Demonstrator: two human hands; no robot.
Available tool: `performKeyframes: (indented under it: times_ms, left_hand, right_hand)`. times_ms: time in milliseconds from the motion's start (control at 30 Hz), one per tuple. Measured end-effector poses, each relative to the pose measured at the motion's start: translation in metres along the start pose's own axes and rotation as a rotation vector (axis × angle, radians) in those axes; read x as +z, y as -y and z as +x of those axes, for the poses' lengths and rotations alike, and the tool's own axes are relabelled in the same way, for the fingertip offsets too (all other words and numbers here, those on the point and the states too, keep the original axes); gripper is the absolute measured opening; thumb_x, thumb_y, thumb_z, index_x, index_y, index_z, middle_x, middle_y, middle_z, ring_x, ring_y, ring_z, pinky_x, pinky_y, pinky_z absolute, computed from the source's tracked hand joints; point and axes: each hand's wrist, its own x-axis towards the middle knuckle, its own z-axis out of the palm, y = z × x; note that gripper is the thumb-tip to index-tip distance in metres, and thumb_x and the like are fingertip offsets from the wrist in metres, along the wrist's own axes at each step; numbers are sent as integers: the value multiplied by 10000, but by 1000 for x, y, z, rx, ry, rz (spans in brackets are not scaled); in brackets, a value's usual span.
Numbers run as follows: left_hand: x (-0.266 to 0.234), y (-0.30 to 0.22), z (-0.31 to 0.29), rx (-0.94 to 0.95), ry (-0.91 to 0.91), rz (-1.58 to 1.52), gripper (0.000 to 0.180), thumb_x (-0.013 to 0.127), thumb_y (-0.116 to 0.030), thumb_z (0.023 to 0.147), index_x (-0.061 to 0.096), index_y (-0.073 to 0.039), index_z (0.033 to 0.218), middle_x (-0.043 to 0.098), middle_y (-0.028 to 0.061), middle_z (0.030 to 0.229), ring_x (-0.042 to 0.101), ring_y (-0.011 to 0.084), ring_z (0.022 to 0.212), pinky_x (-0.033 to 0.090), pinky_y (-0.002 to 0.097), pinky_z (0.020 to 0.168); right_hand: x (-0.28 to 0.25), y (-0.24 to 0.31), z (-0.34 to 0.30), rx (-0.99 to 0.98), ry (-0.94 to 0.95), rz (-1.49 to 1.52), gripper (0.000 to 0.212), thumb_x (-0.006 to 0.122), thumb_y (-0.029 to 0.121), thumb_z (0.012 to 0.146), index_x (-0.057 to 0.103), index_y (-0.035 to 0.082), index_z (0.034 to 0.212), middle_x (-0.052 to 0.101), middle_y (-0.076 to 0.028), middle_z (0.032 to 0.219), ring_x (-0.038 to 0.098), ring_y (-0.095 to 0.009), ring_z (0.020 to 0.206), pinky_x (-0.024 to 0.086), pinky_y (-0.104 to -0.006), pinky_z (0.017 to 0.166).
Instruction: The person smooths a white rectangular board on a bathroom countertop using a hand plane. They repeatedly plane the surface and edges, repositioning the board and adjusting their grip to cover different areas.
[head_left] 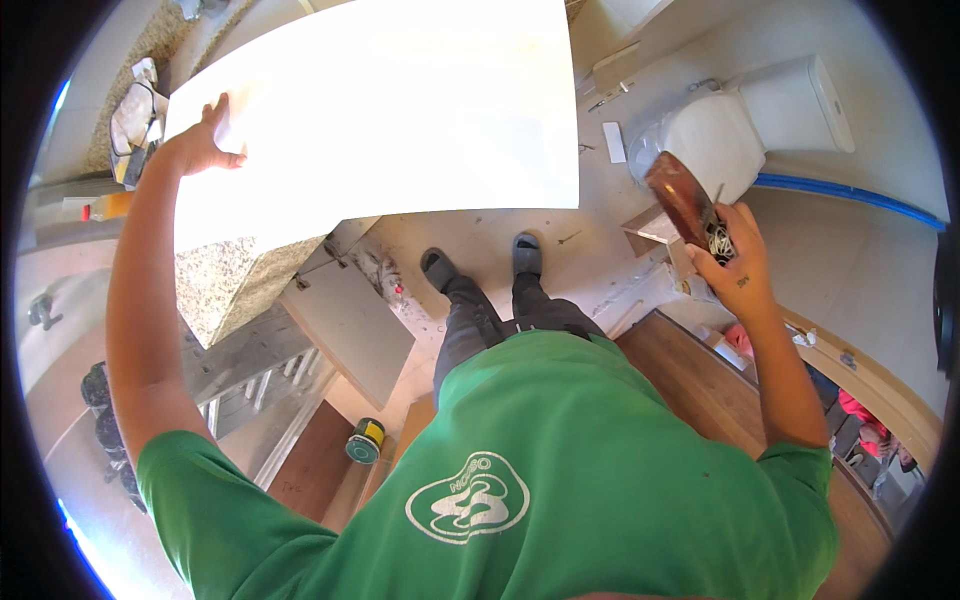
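Note:
A large white panel (400, 110), glaringly bright, lies in front of me and partly over a speckled granite slab (240, 280). My left hand (205, 148) rests on the panel's left part with its fingers spread. Off to the right, my right hand (735, 250) is closed around a reddish-brown block-shaped tool (680, 195), which looks like a wooden hand plane. Pale curled strands fill its opening beside my fingers. The tool is held in the air, apart from the panel, and my palm hides its rear end.
A white toilet (715, 140) stands at the far right, near a blue pipe (850, 190) along the wall. Below the slab are a leaning grey board (350, 320) and a dark green tin (366, 440). Cluttered items (135, 120) lie left of the panel. Small debris dots the floor.

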Motion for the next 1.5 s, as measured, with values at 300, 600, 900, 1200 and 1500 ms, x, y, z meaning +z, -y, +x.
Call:
performKeyframes:
  times_ms: [300,600,900,1200,1500]
  left_hand:
    - [96,-72,-65,344,-452,-137,795,539,-500,1045,150,-211,1676,82,172,1736,98,367,1599,170,589,1261]
    - [130,-290,-209,400,-419,-62,806,438,-504,1071,89,-90,1667,40,155,1739,14,302,1611,47,519,1296]
    - [138,-359,-222,516,-708,-285,711,620,-354,997,338,-166,1621,289,114,1691,239,311,1573,172,548,1276]
    - [130,-409,-227,645,-773,-325,648,648,-263,962,445,-137,1565,387,92,1649,308,280,1550,204,532,1272]
    - [106,-379,-207,517,-831,-319,691,644,-417,981,421,-157,1580,357,86,1667,293,286,1557,195,540,1275]
  right_hand:
    - [90,-91,-80,596,-33,593,405,785,214,872,668,-47,1159,673,-63,996,609,-123,879,508,-281,803]
    - [143,-147,-95,679,70,745,327,792,190,863,697,-40,1075,699,-53,966,624,-135,801,524,-293,750]
    - [143,-162,-78,526,108,534,396,822,214,839,661,-64,1071,693,-87,954,631,-156,831,527,-315,761]
    - [141,-175,-84,581,222,555,406,815,226,833,685,-50,1102,705,-104,985,631,-173,886,519,-323,820]
    - [145,-178,-100,515,126,623,345,784,219,850,690,-28,1071,689,-62,953,623,-148,860,518,-308,800]
